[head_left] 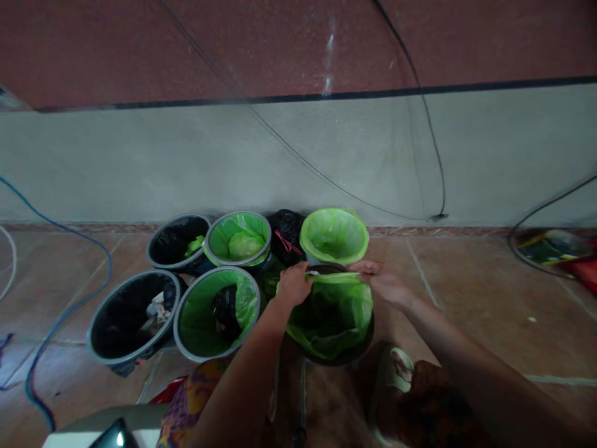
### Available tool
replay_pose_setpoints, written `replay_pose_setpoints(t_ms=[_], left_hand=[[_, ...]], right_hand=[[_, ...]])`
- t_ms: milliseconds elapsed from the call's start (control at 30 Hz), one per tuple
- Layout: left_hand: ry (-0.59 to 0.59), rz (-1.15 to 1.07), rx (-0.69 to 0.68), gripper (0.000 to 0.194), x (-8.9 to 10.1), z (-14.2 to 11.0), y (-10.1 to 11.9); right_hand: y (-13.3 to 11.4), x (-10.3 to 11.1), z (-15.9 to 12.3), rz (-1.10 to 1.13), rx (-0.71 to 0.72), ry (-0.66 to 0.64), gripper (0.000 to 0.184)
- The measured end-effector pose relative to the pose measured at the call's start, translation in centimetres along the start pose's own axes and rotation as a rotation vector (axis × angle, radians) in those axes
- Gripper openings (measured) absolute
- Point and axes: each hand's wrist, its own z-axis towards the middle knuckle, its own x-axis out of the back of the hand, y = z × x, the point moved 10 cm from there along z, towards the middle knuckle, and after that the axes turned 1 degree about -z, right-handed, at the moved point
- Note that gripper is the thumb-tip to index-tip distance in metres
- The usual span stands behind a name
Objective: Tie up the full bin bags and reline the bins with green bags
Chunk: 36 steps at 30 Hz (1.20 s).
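Note:
A green plastic bag (345, 311) lines a dark round trash bin (368, 339) on the floor in front of me. My left hand (295, 283) is closed on the bag's edge at the bin's far left rim. At the far right, my right hand (382, 283) grips the same edge, its fingertips partly hidden. Between the hands the bag's edge stretches taut, and a strip of the bare dark rim shows behind it. Just beyond stands another bin with a green bag (333, 236) folded over its rim.
Left of my bin stand two green-lined bins (175, 323) and two black-lined bins (88, 336) with rubbish inside. A knotted black bag (286, 227) leans near the wall. A blue hose (69, 311) crosses the floor at left; a black cable (431, 124) hangs down the wall.

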Motion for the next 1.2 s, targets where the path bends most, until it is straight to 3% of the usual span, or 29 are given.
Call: replay_pose_setpoints(t_ms=[67, 200, 367, 500, 667, 933, 1200], left_hand=[[-0.033, 0.005, -0.014, 0.030, -0.1, 0.0, 0.1], [-0.052, -0.027, -0.068, 0.025, 0.3, -0.3, 0.9], [-0.050, -0.127, -0.157, 0.023, 0.7, -0.8, 3.3], [-0.033, -0.154, -0.199, 0.022, 1.2, -1.2, 4.3], [-0.032, -0.071, -0.179, 0.024, 1.7, -1.5, 3.7], [-0.009, 0.071, -0.104, 0.026, 2.2, -1.7, 2.0], [0.039, -0.068, -0.056, 0.019, 3.0, -1.6, 1.0]], right_hand=[[-0.2, 0.7, -0.3, -0.002, -0.017, -0.007, 0.023], [-0.3, 1.4, -0.4, -0.153, -0.028, 0.005, 0.024], [-2.7, -1.1, -0.7, -0.381, 0.134, -0.016, 0.036], [-3.6, -2.1, -1.2, -0.440, 0.157, -0.047, 0.020], [-3.1, -0.6, -1.2, -0.395, 0.107, -0.043, 0.025], [-2.8, 1.0, -1.4, -0.357, -0.006, -0.154, 0.028], [-3.3, 2.3, -1.6, -0.695, -0.007, -0.116, 0.021]])
